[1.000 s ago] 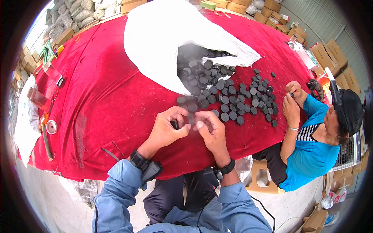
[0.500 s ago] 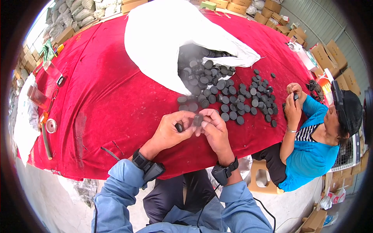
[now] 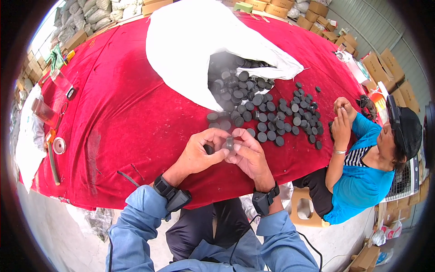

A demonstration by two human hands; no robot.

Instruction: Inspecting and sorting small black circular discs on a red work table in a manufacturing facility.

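Note:
Over the near part of the red cloth my hands meet. The fingertips of my left hand [image 3: 198,152] and my right hand [image 3: 250,156] both close on one round black cap [image 3: 229,144], now seen edge-on. A second black cap [image 3: 208,149] is tucked in the curled fingers of my left hand. Just beyond my hands lies a loose spread of similar caps [image 3: 272,126], some flat, some tilted. They spill from the mouth of a large white sack [image 3: 181,50]. A hazy smear in the picture blurs the caps nearest the sack's opening and my fingertips.
A co-worker in blue [image 3: 369,181] sits at the right edge, hands raised together. On the left lie a hammer-like tool [image 3: 53,158], a white ring-shaped part [image 3: 59,145] and clear containers [image 3: 45,113]. Cardboard boxes [image 3: 383,65] and stacked sacks [image 3: 97,16] stand beyond the cloth-covered table.
The cap between my fingertips has turned from showing its dark face to its edge. My right hand's fingers have shifted slightly. The co-worker's hands have closed together, hiding the dark piece between them.

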